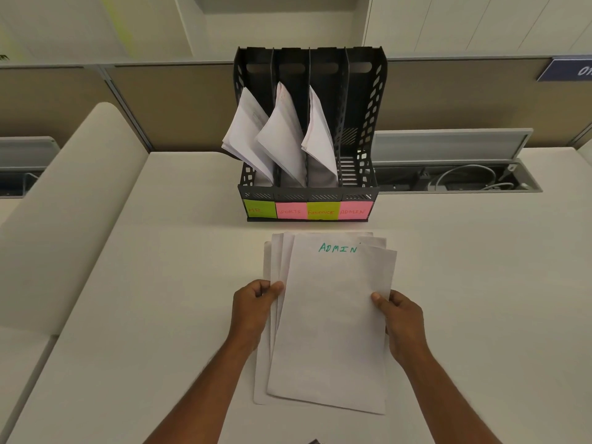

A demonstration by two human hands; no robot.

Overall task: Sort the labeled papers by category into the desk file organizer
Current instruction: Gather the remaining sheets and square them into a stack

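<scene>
A fanned stack of white papers (330,331) lies on the desk, its top sheet marked ADMIN in green. My left hand (254,307) grips the stack's left edge and my right hand (400,318) grips the right edge. Beyond the stack stands a black file organizer (365,129) with four slots. Sticky notes on its front read HR (259,210), SPORTS (291,211), FINANCE (323,212) and ADMIN (355,211). Folded papers lean in the HR, SPORTS and FINANCE slots. The ADMIN slot at the right holds nothing.
The white desk (480,283) runs wide on both sides. An open cable tray (458,179) with wires sits behind the organizer to the right. A tan partition (173,104) backs the desk. A rounded beige panel (73,200) rises at the left.
</scene>
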